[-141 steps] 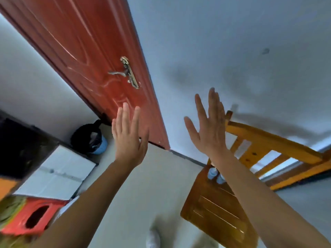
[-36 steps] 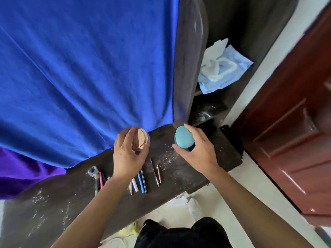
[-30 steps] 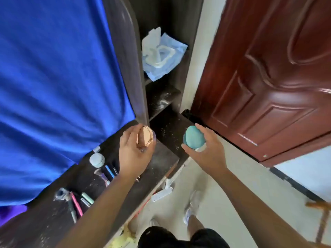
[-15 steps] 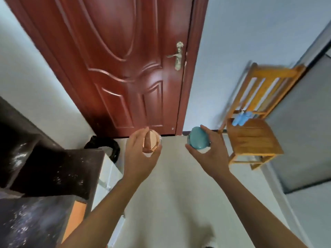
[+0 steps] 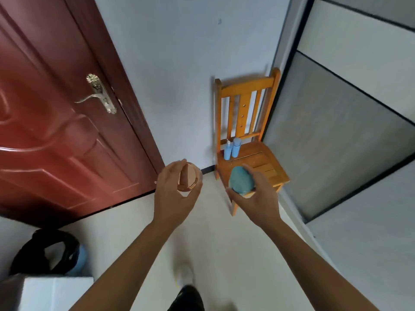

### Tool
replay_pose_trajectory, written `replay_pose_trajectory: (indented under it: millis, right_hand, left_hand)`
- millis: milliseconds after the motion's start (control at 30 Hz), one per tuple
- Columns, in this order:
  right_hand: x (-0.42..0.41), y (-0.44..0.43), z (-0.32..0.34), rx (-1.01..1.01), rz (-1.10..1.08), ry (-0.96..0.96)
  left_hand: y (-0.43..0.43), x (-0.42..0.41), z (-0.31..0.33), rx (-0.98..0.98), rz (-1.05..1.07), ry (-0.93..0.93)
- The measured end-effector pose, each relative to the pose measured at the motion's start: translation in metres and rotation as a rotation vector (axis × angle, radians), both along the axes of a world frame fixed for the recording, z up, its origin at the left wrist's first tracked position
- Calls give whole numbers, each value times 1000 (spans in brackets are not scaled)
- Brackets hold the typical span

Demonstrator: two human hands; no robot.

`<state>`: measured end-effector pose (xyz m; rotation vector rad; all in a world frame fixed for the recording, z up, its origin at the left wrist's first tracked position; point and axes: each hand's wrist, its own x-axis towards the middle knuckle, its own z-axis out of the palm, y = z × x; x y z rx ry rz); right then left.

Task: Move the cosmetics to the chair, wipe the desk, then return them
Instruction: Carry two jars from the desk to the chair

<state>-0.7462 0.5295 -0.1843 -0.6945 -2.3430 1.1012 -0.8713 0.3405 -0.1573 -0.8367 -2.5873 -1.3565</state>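
Your left hand (image 5: 173,195) curls round a rose-gold round pot (image 5: 189,179), and your right hand (image 5: 254,195) cups a teal egg-shaped case (image 5: 240,180). It may be a sponge holder, but the blur won't say. Just beyond your right grip is the chair (image 5: 267,162), with bare slats at the front of its seat. Lower both pieces there, flat side down. Stop short of the two blue bottles (image 5: 232,148) standing at the back, so nothing topples.

Glossy varnished wood chair (image 5: 265,158), glossy red-brown door (image 5: 56,142) with metal handle (image 5: 101,95), seemingly matt teal case (image 5: 241,179)
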Motion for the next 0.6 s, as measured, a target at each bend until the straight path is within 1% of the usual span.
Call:
replay_pose_trajectory:
  millis: [100,233,367,500,600]
  right_hand:
    - [-28,34,-9,-2,-29,-50]
    - [-86,102,-25,0,-111,-113]
    - [-135,169,-24,-2,-229,-175]
    - [-163,226,-19,3,-327,-197]
    - [-173,266,-32,-11,-360,-237]
  left_hand:
    - [37,-32,-16,0,-16,-35]
    - [114,-104,-46,4,-98,-94]
    - [192,-166,-52,-31,-181,-141]
    - [262,-213,-63,-91,-290,-162]
    - [307,-227,-83,-134,-315,-170]
